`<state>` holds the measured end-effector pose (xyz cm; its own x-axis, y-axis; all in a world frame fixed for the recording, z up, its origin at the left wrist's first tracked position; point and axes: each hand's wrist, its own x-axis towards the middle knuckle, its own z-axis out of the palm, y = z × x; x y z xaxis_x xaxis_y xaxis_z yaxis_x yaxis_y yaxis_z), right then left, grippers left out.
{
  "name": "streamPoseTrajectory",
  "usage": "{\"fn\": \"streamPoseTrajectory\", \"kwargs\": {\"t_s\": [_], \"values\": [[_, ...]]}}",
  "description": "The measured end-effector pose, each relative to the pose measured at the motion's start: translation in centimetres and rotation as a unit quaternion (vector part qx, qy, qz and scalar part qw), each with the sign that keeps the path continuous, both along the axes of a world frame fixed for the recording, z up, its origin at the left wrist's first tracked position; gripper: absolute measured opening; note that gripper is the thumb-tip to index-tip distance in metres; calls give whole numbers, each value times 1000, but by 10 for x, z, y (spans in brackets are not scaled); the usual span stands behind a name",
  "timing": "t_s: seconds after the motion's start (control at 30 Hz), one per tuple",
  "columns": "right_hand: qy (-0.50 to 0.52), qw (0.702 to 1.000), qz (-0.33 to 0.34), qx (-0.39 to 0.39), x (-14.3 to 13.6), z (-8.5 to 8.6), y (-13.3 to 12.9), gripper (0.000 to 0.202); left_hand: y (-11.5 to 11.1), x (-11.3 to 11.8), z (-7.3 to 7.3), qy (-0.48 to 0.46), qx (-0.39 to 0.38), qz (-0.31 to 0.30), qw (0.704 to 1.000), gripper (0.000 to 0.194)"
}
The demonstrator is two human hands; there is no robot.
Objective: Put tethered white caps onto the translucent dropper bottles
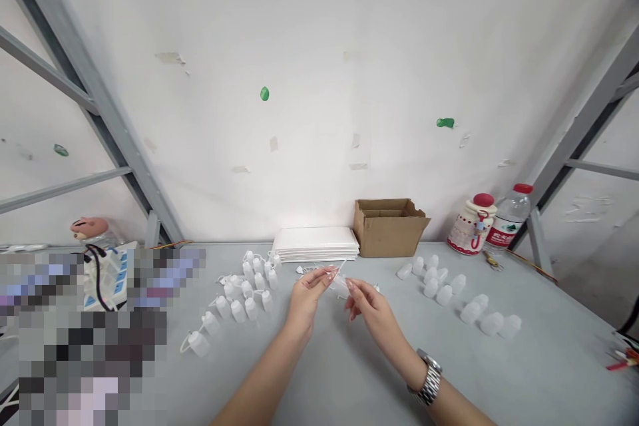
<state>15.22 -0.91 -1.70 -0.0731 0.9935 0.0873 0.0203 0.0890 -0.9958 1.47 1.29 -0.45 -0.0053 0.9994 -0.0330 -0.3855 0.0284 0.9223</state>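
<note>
My left hand point(310, 294) pinches a thin white strap point(342, 266) near the middle of the grey table. Close beside it on the right, my right hand point(366, 299) has its fingers closed on a small translucent piece point(339, 281), partly hidden by the fingers. Several small white bottles with looped straps point(238, 310) stand in rows to the left of my hands. Over on the right are several translucent white bottles point(444, 294) with no straps visible. Some white strap pieces point(304, 270) lie behind my hands.
Behind my hands are a stack of white flat packages point(315, 244) and an open cardboard box point(392, 237). A decorated bottle point(472, 225) and a large red-capped water bottle point(508, 216) stand at the back right. A power strip point(120, 279) lies at the left, beside a blurred area.
</note>
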Motion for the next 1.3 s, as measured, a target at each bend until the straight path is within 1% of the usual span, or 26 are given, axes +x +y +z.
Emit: {"fn": "streamPoseTrajectory", "kwargs": {"t_s": [0.07,0.17,0.23,0.33,0.37,0.4,0.43,0.5,0.57,0.63,0.73,0.8,0.83,0.9,1.0,1.07,1.13,1.2,1.3], "values": [[8,1000,-15,9,0,-1,2,41,0,0,1,11,0,22,1000,28],[9,1000,-25,-1,1,1,1,43,0,-2,4,23,4,18,1000,28],[23,999,1,-40,1,5,0,43,0,-3,6,26,15,-1,1000,28],[59,987,68,-131,0,9,0,54,0,-5,8,30,25,-31,999,26],[63,984,78,-146,0,9,0,57,1,-5,7,31,26,-31,999,26],[62,985,75,-143,0,8,0,58,1,-6,7,30,27,-25,999,25],[55,989,62,-120,-1,7,0,55,2,-6,5,30,27,-17,999,24],[32,998,28,-51,-1,3,0,47,3,-7,3,29,25,-5,999,24],[12,1000,2,0,-1,0,1,42,4,-7,2,30,25,-13,999,23],[11,1000,2,-2,0,0,1,39,4,-7,3,32,34,-33,998,22],[71,993,66,-65,2,6,0,42,3,-7,7,39,56,-52,996,18],[111,982,108,-107,2,9,-1,45,2,-6,9,43,60,-49,996,16],[120,979,113,-116,1,9,-1,47,1,-5,10,44,58,-44,996,16],[111,986,80,-98,0,8,-1,47,0,-4,10,42,50,-33,997,17],[54,998,-14,-26,-1,4,0,43,0,-4,9,33,39,-13,999,19],[22,999,-42,3,0,4,1,41,0,-4,7,34,38,-7,999,19],[21,1000,-19,-7,1,5,1,38,0,-4,7,45,48,-9,998,18],[56,997,34,-45,3,8,2,40,1,-5,8,65,70,-10,995,15],[129,978,115,-117,6,11,2,41,0,-5,9,96,87,-6,992,13]]}}
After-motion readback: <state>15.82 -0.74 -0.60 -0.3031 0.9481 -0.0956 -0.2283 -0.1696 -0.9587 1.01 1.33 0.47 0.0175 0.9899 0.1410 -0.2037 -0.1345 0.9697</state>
